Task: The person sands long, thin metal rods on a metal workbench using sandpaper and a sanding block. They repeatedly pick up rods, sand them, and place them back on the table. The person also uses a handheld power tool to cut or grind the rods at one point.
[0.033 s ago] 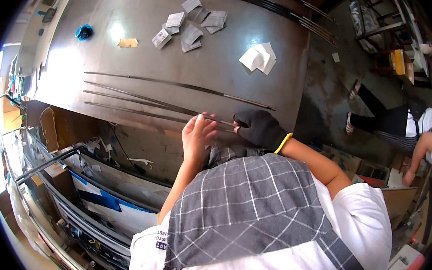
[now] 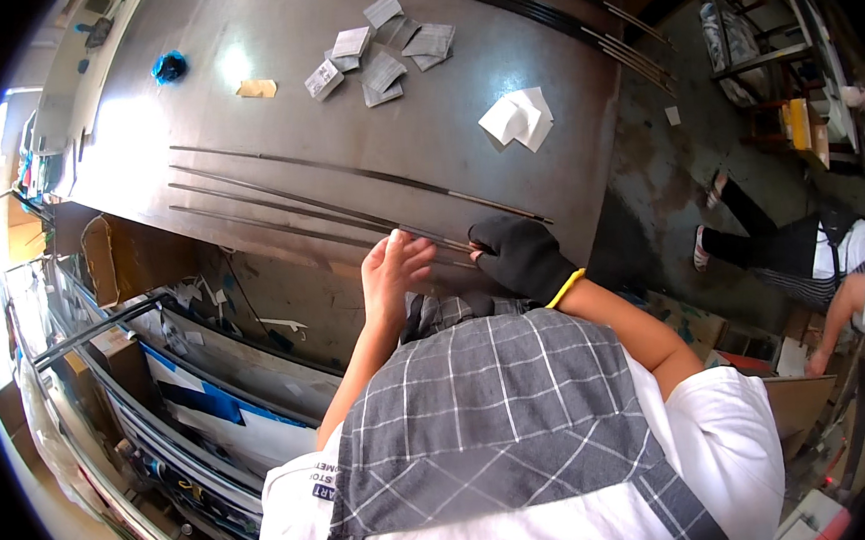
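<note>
My bare left hand pinches a thin dark metal rod between thumb and forefinger, its other fingers loosely spread. In a black fingerless glove with a yellow cuff, my right hand closes on the same rod near its right end. Both hands are over the near edge of the metal table. More rods run beside the held one, close together where they reach my left hand. Farther in, a separate dark rod lies on the tabletop, its right end just beyond my glove.
Grey packets, white paper pieces, a tan scrap and a crumpled blue item lie on the table. Long rods cross its far side. Left below stands a rack of panels. A person bends at right.
Very little differs. The person at the right has shifted slightly, and the rods at the near edge have moved a touch. My hands keep their hold.
</note>
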Demonstrator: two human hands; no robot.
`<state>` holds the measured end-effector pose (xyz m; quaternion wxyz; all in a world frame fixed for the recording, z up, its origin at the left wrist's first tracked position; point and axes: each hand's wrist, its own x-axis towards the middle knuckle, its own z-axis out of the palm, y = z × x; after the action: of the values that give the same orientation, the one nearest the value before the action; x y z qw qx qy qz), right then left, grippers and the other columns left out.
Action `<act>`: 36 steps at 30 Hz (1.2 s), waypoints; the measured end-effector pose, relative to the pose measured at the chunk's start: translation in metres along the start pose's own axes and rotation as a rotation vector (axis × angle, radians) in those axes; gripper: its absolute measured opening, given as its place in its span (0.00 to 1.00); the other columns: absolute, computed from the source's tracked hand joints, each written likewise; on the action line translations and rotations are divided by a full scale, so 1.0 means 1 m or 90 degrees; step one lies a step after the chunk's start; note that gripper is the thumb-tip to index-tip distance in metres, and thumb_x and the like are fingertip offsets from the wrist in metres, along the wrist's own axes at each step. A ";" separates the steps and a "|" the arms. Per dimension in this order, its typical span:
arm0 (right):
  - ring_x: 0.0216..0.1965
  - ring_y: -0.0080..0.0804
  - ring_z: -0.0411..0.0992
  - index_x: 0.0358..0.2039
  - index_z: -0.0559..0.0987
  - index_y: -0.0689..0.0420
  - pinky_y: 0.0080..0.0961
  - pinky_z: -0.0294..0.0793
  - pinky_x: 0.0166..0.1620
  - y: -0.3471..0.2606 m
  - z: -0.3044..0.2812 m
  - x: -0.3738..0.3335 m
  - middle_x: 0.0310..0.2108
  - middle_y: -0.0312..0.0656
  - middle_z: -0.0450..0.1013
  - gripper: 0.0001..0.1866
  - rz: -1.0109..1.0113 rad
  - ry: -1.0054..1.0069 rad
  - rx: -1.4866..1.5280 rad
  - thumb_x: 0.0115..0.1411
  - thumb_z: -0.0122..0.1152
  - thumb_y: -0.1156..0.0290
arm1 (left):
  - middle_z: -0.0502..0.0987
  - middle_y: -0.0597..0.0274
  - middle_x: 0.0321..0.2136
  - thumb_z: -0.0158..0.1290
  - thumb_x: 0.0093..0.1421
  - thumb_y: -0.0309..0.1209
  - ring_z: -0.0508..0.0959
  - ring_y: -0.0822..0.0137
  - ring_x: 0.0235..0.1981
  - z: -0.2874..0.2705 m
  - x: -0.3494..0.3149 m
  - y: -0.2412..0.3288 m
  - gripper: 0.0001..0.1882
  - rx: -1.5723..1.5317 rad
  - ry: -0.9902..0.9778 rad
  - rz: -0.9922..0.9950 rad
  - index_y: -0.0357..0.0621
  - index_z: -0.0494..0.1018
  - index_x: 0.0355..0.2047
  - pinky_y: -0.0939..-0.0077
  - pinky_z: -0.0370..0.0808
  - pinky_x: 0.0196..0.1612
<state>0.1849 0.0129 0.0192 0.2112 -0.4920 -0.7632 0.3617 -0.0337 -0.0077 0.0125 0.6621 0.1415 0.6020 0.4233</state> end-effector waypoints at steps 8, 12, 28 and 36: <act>0.35 0.46 0.72 0.29 0.76 0.54 0.42 0.73 0.35 0.001 0.010 -0.003 0.30 0.45 0.71 0.09 -0.033 0.047 -0.237 0.50 0.60 0.65 | 0.79 0.58 0.27 0.62 0.56 0.34 0.78 0.69 0.29 0.020 0.067 0.055 0.13 0.493 0.104 0.504 0.36 0.75 0.32 0.74 0.74 0.36; 0.34 0.47 0.72 0.29 0.75 0.54 0.43 0.72 0.35 -0.006 -0.001 -0.007 0.29 0.46 0.71 0.08 -0.025 0.081 -0.154 0.51 0.59 0.64 | 0.75 0.51 0.47 0.62 0.52 0.41 0.72 0.52 0.51 0.065 0.121 0.097 0.23 0.745 0.188 0.581 0.42 0.74 0.45 0.61 0.71 0.52; 0.27 0.42 0.71 0.26 0.75 0.57 0.36 0.70 0.32 -0.006 -0.012 0.014 0.22 0.45 0.70 0.12 0.038 0.208 0.209 0.59 0.60 0.62 | 0.77 0.56 0.43 0.50 0.56 0.20 0.74 0.56 0.44 0.071 0.128 0.099 0.21 0.670 0.124 0.835 0.49 0.77 0.49 0.66 0.72 0.49; 0.21 0.18 0.65 0.24 0.73 0.59 0.21 0.66 0.25 -0.017 -0.022 0.053 0.19 0.32 0.69 0.18 0.237 0.054 0.698 0.65 0.57 0.57 | 0.75 0.59 0.42 0.50 0.61 0.16 0.75 0.68 0.42 0.063 0.021 0.019 0.17 0.350 -0.114 0.491 0.40 0.75 0.49 0.79 0.70 0.45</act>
<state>0.1668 0.0645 0.0452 0.3986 -0.4505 -0.3557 0.7153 0.0143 0.0398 0.0262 0.4441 0.5602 0.5357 0.4493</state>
